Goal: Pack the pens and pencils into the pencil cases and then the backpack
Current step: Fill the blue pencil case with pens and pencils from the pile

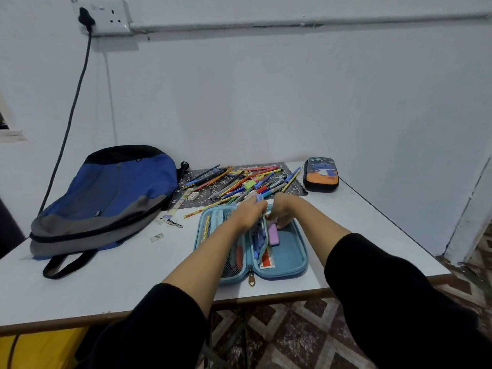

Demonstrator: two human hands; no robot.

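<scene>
On the white desk (133,288), just in front of the person, a light blue zip pencil case (290,249) lies opened flat, with a mesh pocket in its left half and a middle flap carrying blue pens. The left hand (250,213) is over the top of that flap with its fingers curled; I cannot tell whether they are clamped on the flap, on a pen, or on nothing. The right hand (282,211) reaches into the right half, its fingers bent down beside the upper end of a lilac rectangular eraser block (273,234); whether they pinch anything is hidden. A red and white ruler (267,262) shows near the case's lower edge. Behind the case, a loose pile of coloured pens and pencils (239,182) lies on a dark lace-patterned mat (295,187), not yet packed, with a small white eraser (193,195) at its left side. To the right of the mat sits a closed dark pencil case with an orange and blue cartoon print (320,174). A blue, grey and black fabric backpack (106,198) lies flat at the left of the desk, well apart from the hands.
</scene>
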